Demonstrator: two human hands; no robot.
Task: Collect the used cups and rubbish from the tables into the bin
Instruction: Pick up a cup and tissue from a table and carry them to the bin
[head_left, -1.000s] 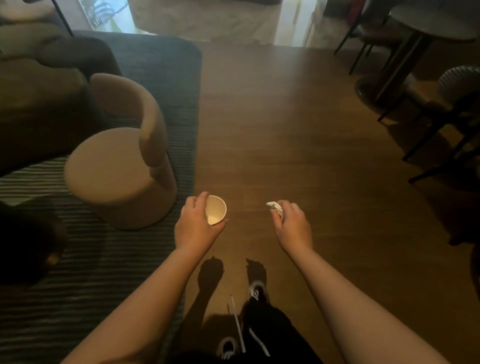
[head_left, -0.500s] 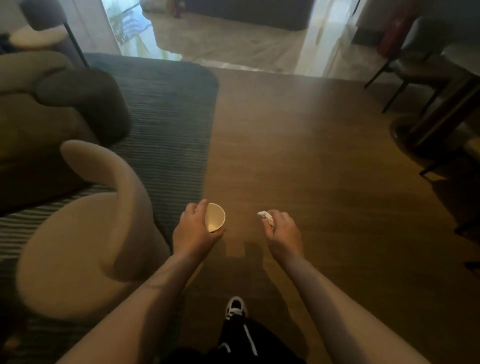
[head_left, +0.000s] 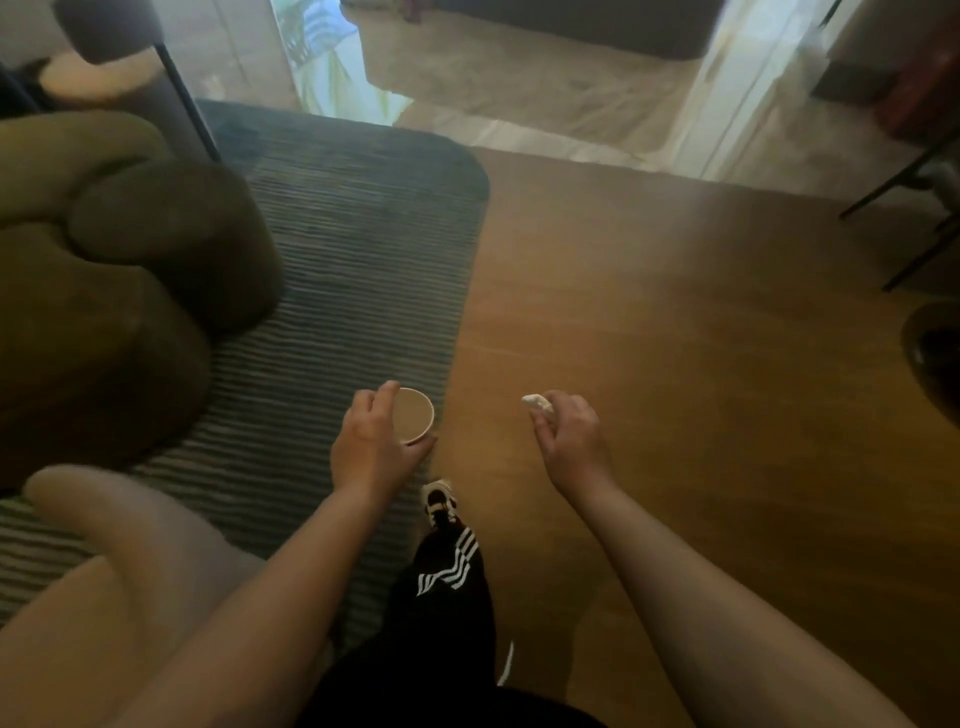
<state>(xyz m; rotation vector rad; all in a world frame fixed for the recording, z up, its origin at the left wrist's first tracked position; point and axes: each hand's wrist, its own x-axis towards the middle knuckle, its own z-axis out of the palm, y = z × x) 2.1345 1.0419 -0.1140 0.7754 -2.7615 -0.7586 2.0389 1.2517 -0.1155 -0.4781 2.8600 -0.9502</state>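
Paper in both hands: a person carries a used paper cup and a scrap of white rubbish across a lounge, mid-stride between a striped rug and a wooden floor, with no bin anywhere in view.

The left hand wraps the cup from the side — fingers curled over the far rim, thumb under the near wall — and holds it roughly upright with its mouth tipped slightly toward the camera. Whether any liquid is left inside cannot be told; the interior shows only as a pale brown disc. The right hand pinches the small crumpled white piece between thumb and fingertips, the remaining fingers loosely curled, knuckles up. Both forearms reach forward at waist height, well apart, the cup over the rug's edge and the scrap over bare boards.

The risks from here are a walker's risks. A light pinch on so small a scrap could let it slip to the floor unnoticed. The cup, gripped by its soft wall, could buckle if squeezed or dribble dregs onto the rug if tilted further. A pale rounded chair sits close at the left elbow and a dark armchair lies ahead on the left; a shoe lands right at the rug's border — a likely place to catch a toe with eyes on the hands.
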